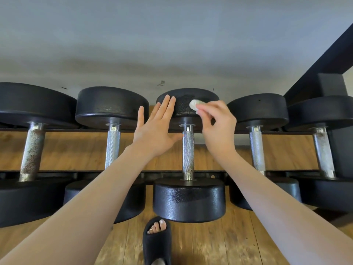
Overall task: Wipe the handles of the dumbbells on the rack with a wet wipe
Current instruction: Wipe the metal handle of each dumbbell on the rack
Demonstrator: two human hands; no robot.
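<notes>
Right hand [217, 127]: pinching a wadded wet wipe [194, 105] at its fingertips, hovering just above the far head of the middle dumbbell [188, 197].
Left hand [155, 131]: fingers lying straight and spread, holding nothing, thumb tip reaching almost to the handle.
Handle [188, 152]: lying between the two hands, its long axis running away from the person, on the rack [248, 132].
Key relation: the handle is sitting below and slightly left of the wipe; the right hand looks nearer for the wipe's descent.
Wipe and handle: apart, not touching.
</notes>
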